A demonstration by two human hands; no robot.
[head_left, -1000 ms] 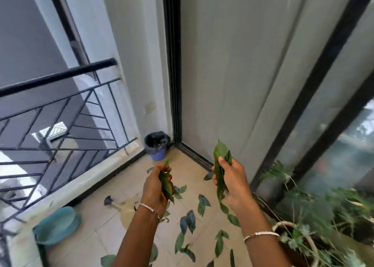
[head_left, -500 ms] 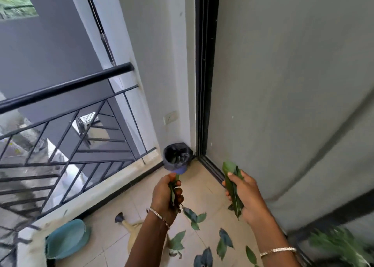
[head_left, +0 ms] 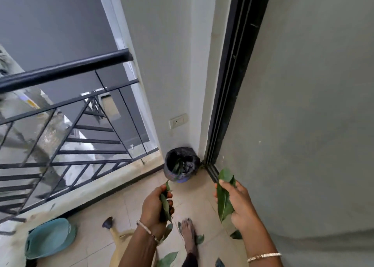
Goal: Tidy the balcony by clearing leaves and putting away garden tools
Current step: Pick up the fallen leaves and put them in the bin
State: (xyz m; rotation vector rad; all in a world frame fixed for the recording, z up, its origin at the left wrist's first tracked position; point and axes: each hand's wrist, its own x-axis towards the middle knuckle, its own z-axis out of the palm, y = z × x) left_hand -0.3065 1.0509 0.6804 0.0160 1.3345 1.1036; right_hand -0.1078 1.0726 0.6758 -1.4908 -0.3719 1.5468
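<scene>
Your left hand [head_left: 155,205] has its fingers [head_left: 171,196] clenched round a small bunch of dark leaves [head_left: 165,205], whose ends stick out above and below the fist. Your right hand [head_left: 241,205] pinches one larger green leaf [head_left: 223,197], thumb pressed on its upper part, its tip pointing down past your fingers. Just beyond the left fingers, and ahead and to the left of the right ones, the bin [head_left: 171,174] stands in the corner, lined with a black bag, with some leaves inside (how many, you cannot tell from here). Below and between your fingers a bare foot [head_left: 188,232] rests on the tiled floor [head_left: 198,197], with loose leaves [head_left: 167,259] lying close by. Left of your left wrist sits a cream watering can [head_left: 116,236], and further left a teal tub [head_left: 48,238] lies under the black railing [head_left: 64,68].
</scene>
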